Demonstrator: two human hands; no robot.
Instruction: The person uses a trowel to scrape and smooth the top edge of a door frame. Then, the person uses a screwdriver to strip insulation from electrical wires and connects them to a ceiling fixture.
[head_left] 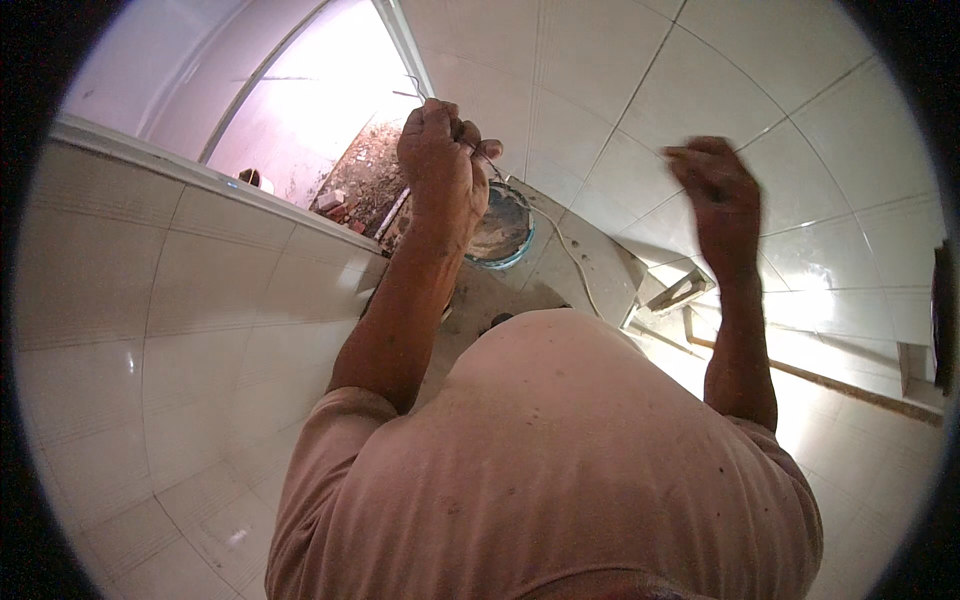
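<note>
My left hand (440,155) is raised in front of the bright opening, its fingers closed in a pinch on a thin dark wire (415,84). Part of that wire shows above the fingertips, and a dark strand hangs beside the palm. My right hand (718,178) is held up before the tiled wall, with its fingers curled together and blurred. Whatever may be between those fingertips is too small or smeared to make out. Below my left hand stands a round bucket (498,266) with a teal rim and brown-grey contents, partly hidden by my wrist.
A pale cable (578,262) curves along the floor from near the bucket. Rubble (365,175) lies inside the bright opening, beyond a white sill (140,160). At right, a wooden piece (682,290) rests low by the wall. Glossy tiles (220,270) cover the left wall.
</note>
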